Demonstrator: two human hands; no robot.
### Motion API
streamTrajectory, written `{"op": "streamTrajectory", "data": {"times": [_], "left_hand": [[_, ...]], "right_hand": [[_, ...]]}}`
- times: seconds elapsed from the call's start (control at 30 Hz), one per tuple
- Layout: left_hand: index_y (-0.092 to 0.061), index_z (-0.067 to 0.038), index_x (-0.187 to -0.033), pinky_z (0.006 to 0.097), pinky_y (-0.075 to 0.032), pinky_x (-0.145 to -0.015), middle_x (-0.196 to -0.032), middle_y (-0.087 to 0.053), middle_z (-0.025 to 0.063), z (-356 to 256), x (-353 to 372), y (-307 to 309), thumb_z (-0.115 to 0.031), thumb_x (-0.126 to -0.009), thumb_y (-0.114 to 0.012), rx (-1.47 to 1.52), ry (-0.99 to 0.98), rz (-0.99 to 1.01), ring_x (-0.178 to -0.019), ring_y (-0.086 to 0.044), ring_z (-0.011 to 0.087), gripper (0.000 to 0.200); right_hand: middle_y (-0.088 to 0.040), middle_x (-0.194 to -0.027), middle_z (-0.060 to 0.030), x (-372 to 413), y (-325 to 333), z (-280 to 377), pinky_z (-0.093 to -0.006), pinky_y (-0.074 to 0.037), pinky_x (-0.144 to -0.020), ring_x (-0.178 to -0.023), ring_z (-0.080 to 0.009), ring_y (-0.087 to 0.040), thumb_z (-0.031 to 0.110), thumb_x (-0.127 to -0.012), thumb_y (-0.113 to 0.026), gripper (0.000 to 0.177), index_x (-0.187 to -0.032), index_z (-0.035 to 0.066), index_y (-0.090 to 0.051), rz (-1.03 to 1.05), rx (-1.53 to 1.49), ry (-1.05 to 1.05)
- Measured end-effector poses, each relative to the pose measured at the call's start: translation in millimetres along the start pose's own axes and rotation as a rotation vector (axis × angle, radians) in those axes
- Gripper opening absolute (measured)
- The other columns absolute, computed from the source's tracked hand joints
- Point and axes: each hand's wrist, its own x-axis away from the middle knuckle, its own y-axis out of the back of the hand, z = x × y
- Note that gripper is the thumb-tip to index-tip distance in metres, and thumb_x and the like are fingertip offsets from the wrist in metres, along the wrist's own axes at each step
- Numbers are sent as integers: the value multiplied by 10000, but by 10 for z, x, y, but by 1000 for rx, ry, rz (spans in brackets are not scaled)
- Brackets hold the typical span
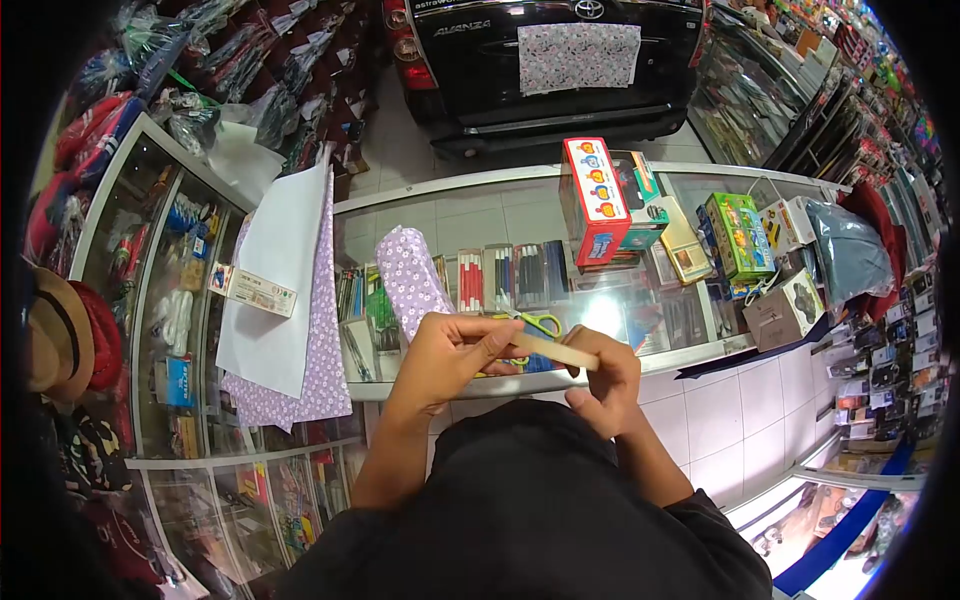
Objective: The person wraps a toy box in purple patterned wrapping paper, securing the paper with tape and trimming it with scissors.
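Observation:
A narrow pale beige roll of tape, seen nearly edge-on, is held between my two hands above the counter's near edge. My left hand pinches its left end between thumb and fingers. Around the other end, the fingers of my right hand are curled, with the thumb lower down. Just beyond the tape lie scissors with yellow-green handles, partly covered by my left fingers. A rolled piece of purple floral wrapping paper rests on the glass, behind my left hand.
The glass counter carries a red-and-white box, a green box and a brown-white box. To the left, white paper and a small box lie over floral sheets. A black car stands beyond.

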Motion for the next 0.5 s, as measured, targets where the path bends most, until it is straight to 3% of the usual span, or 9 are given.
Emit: {"op": "streamTrajectory", "data": {"times": [0.23, 0.5], "left_hand": [[-729, 65, -1085, 305, -655, -779, -1002, -746, 146, 277, -42, -37, -165, -959, -736, 154, 40, 37, -879, -740, 182, 262], [-692, 40, -987, 259, -617, -698, -1001, -752, 140, 415, -168, -287, -197, -965, -732, 70, 133, 143, -851, -731, 149, 240]], "right_hand": [[-579, -783, -143, 190, -17, -5, -413, -504, -777, -736, -292, -576, 174, -896, -725, 263, -874, -72, -634, -45, 72, 90], [-577, -751, -130, 596, 56, 41, -411, -496, -717, -711, -290, -570, 201, -917, -729, 283, -875, -67, -650, -123, 203, 93]]}}
